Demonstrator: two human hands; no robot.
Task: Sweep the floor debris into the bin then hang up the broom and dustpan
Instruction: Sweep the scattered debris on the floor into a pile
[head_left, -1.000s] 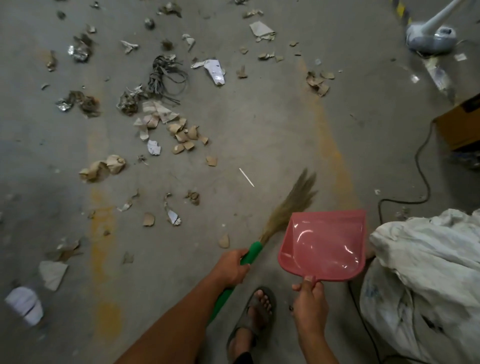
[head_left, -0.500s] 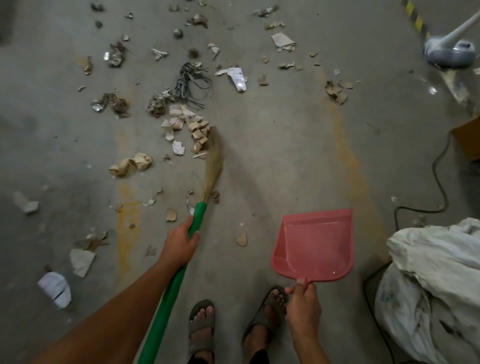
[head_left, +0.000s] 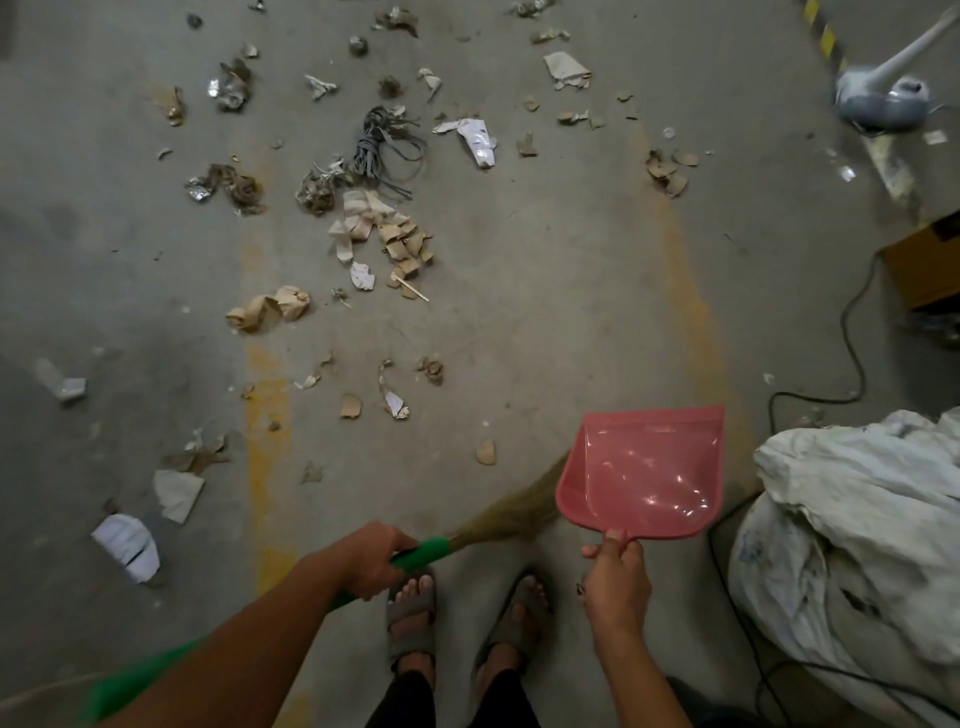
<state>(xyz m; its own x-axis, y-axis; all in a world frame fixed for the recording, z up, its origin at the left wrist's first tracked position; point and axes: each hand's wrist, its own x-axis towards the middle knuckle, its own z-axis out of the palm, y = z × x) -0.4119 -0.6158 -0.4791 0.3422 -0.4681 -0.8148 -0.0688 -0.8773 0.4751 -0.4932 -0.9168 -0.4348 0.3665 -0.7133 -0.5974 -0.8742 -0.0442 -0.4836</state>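
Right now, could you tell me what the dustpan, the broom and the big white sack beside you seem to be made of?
The dustpan looks like glossy pink moulded plastic; light glints off its scoop. The broom has dry, straw-coloured bristles, probably grass or similar fibre, on a smooth green handle, likely plastic or plastic-coated. The white sack appears to be matt woven plastic, crumpled and stained, though the weave is too fine to confirm.

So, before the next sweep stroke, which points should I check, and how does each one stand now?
1. Left hand grips the broom: ok.
2. Right hand holds the dustpan by its handle: ok.
3. Dustpan touching the floor: cannot tell.
4. Dustpan holds debris: not ok, it looks empty.
5. Cardboard scraps gathered in one heap: not ok, still scattered.
6. Black cable away from the bristles: ok.
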